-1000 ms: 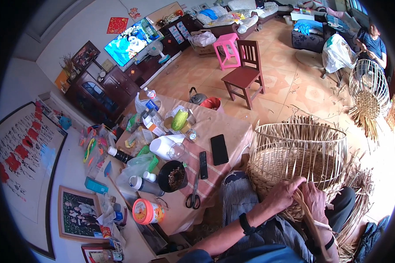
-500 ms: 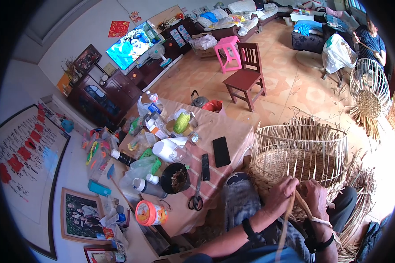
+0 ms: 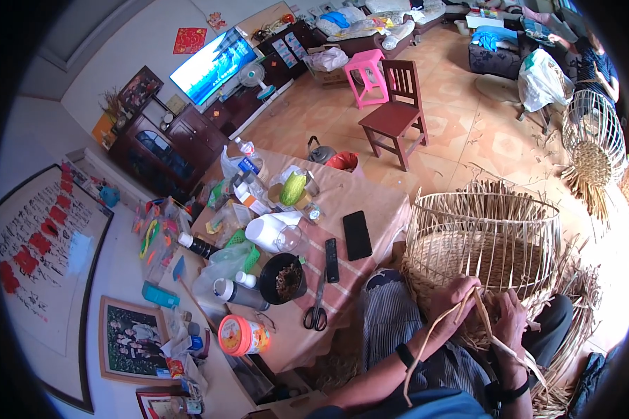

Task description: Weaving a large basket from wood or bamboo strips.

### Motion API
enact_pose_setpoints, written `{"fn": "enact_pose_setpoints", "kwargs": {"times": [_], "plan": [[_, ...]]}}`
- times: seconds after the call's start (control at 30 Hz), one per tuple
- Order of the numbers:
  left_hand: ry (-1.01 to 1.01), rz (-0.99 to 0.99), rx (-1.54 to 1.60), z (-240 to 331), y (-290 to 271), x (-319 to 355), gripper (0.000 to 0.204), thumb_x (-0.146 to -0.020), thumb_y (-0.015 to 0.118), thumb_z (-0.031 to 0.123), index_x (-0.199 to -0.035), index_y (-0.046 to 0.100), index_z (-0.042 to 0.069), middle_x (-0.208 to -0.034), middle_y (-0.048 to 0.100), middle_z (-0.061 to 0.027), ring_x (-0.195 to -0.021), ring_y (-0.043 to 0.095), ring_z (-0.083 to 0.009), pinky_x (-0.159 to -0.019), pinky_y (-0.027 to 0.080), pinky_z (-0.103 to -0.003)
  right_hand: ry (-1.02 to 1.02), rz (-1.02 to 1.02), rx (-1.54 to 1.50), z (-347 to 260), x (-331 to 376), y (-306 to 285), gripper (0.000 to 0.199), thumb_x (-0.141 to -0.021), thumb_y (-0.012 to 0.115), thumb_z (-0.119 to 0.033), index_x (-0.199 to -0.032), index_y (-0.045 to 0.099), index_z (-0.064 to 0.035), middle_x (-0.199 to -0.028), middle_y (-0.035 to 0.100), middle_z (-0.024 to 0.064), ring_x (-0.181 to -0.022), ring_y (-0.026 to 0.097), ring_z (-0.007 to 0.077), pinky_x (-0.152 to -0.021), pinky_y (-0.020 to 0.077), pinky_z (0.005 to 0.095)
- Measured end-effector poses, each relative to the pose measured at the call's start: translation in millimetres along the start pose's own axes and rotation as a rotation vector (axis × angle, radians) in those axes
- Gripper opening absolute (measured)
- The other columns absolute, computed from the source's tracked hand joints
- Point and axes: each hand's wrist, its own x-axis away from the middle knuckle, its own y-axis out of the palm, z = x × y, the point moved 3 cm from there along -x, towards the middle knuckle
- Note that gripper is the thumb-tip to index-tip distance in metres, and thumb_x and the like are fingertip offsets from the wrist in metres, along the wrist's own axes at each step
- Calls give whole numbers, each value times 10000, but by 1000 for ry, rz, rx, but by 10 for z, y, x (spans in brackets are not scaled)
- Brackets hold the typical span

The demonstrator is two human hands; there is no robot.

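Note:
In front of my knees stands a half-woven straw basket [image 3: 461, 253], its lower wall plaited and its upright ribs rising bare to a thin hoop. My left hand [image 3: 456, 299] is closed at its near side, pinching a dried straw strip [image 3: 428, 334] whose loose end hangs across my left forearm. Close beside it on the right, my right hand [image 3: 508, 320] has its fingers bent against the near wall, closed on a straw strip [image 3: 487, 325]. A pale length of this trails past my right wrist. Fingers hide the exact spot where strips meet basket.
Left of me a cluttered table holds scissors [image 3: 315, 307], a remote [image 3: 332, 260], a phone [image 3: 357, 236], and a black bowl [image 3: 282, 278]. Loose straw [image 3: 573, 307] lies right of the basket. A red chair [image 3: 396, 119] stands beyond; another person sits by an unfinished basket [image 3: 594, 133].
The loose strip end has swung left over my left forearm. Both hands stay close together at the basket's near side. The view has shifted slightly.

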Motion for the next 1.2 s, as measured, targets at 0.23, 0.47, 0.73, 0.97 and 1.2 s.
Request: {"fn": "enact_pose_setpoints", "kwargs": {"times": [0.23, 0.47, 0.73, 0.97, 1.2], "plan": [[-245, -147, 57, -182, 95, 107, 169, -953, 721, 102, -1089, 638, 46, -865, 672, -75, -805, 677, -125, -684, 539, -267, 334, 64, -394, 464, 178, 39, 139, -696, 632, 16, -797, 546, -23, -733, 442, -7, -646, 408, 88, -584, 325, 257], [-372, -101, 340, -259, 138, 98, 131, -1022, 651, 159, -1032, 579, 49, -757, 600, -16, -659, 613, -109, -587, 493, -262, 397, -24, -346, 370, 216, -180, 148, -753, 688, -27, -801, 548, -14, -718, 470, 29, -636, 446, 118, -593, 366, 282], [-144, -96, 14, -163, 112, 23, 130, -946, 701, 102, -1003, 615, 24, -793, 681, -137, -719, 694, -270, -630, 515, -371, -44, -272, 281, -246, -349, -273, 342, -779, 774, -156, -977, 539, -6, -937, 569, 170, -909, 594, 370, -775, 488, 481], [-148, -164, 74, -143, 110, -14, 142, -938, 722, 106, -993, 629, 13, -801, 686, -123, -739, 688, -227, -660, 522, -350, -188, -264, 333, -203, -259, -202, 139, -837, 587, -13, -941, 496, 4, -895, 534, 209, -861, 580, 397, -721, 473, 508], [-355, -181, 472, -281, 123, 27, 284, -1000, 694, 293, -1107, 675, 32, -850, 683, -10, -784, 649, -92, -702, 535, -262, -76, -242, 268, -120, 10, -195, 245, -857, 694, -115, -947, 492, -10, -889, 521, 197, -836, 581, 400, -695, 466, 518]]}}
